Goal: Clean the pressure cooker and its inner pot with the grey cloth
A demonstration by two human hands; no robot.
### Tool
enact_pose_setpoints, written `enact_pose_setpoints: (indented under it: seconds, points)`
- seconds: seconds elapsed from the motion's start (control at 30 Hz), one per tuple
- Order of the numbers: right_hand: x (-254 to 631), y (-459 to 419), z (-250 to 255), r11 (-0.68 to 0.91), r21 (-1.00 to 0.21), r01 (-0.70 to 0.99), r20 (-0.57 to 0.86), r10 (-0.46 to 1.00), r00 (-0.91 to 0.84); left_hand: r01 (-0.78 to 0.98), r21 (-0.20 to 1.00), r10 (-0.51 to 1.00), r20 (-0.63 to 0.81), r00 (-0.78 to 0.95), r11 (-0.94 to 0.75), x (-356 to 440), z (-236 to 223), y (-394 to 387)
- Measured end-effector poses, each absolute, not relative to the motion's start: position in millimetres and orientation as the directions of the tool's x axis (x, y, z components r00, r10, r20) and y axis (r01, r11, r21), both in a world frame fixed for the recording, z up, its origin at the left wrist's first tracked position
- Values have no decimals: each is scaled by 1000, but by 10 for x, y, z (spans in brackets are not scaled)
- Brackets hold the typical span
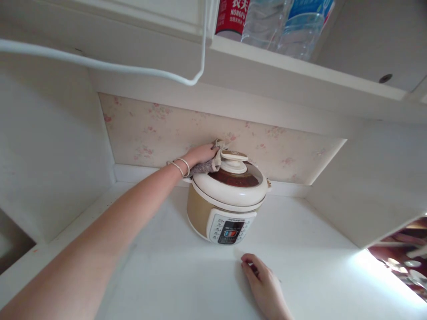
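Observation:
A cream and gold electric pressure cooker point(200, 206) stands on the white countertop, its control panel facing me. My left hand point(205, 153) reaches to the back left of its lid and grips a grey-brown cloth point(203, 168), which lies against the lid beside the knob. Most of the left fingers are hidden by the cloth. Low in front of the cooker, my right hand point(263, 280) hovers over or rests on the counter, fingers curled and thumb near the fingertips. Nothing shows between them, and it is apart from the cooker.
Overhead is a white shelf point(300, 75) with a red can point(232, 18) and clear water bottles point(267, 22). A white cable point(133, 69) hangs at upper left. Floral wallpaper point(160, 129) covers the back wall between white side panels point(50, 133). Blurred items lie beyond the right edge.

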State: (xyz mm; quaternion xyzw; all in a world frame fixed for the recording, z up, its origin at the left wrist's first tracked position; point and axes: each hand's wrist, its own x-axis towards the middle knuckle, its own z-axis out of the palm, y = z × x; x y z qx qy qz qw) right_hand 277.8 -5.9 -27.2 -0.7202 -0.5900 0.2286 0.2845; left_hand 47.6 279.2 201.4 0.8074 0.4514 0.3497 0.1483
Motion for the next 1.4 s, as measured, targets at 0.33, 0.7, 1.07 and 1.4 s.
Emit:
enact_pose_setpoints:
  seconds: [0.33, 0.7, 1.07, 1.4]
  points:
    - [2728, -91, -182, -101, -691, 716, 34, 984, 172, 771, 364, 670, 735, 107, -522, 495, 1597, 1243]
    - [2714, -157, -161, -54, -678, 733, 76, 987, 143, 567, -198, 374, 576, 727, -800, 1471, 1893, 965]
    - [2777, -194, -159, 80, -671, 737, 155, 987, 34, 721, -43, 714, 115, 691, -691, 2437, 2362, 1730]
    - [2831, -169, -189, 105, -665, 740, 146, 989, -8, 500, -301, 382, 374, 845, -812, 2115, 1952, 1182]
